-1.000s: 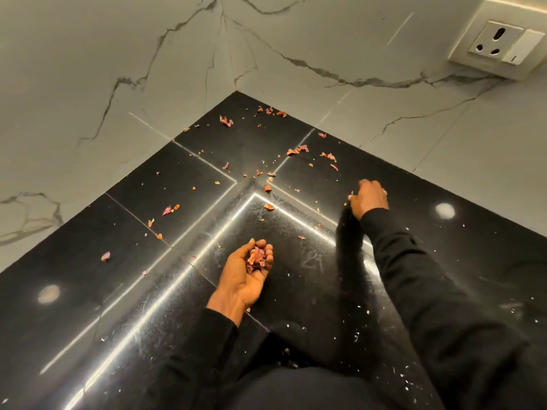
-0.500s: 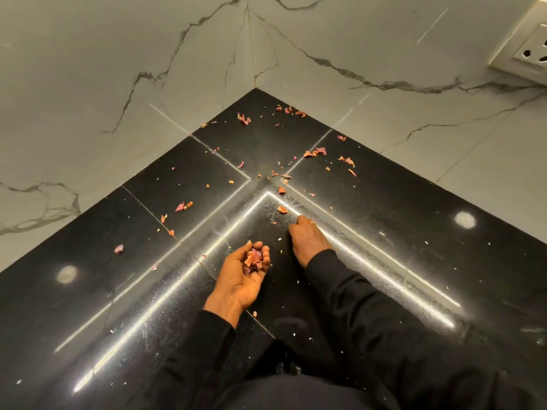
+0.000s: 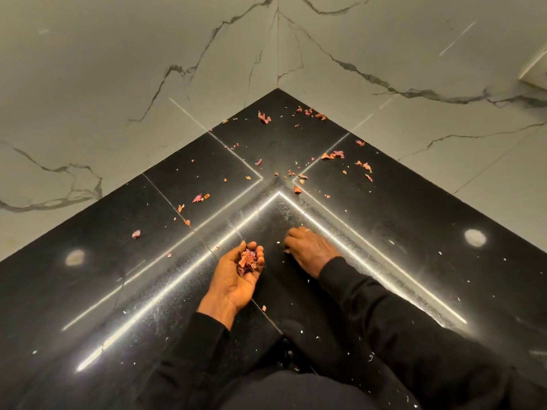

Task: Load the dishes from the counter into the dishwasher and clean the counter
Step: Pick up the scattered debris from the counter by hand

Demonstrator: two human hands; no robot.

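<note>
The left hand [image 3: 233, 276] lies palm up near the middle of the black bench [image 3: 414, 220], fingers curled round a heap [image 3: 247, 261] of pinkish peel. Just beside it, to the right, the right hand [image 3: 310, 250] rests palm down with its fingertips bent onto the bench; whether they pinch anything cannot be told. Loose scraps [image 3: 333, 155] of the same peel lie scattered toward the far corner, where two marble walls [image 3: 118, 84] meet, and along the far-left edge. Both arms wear black sleeves [image 3: 384, 315].
</note>
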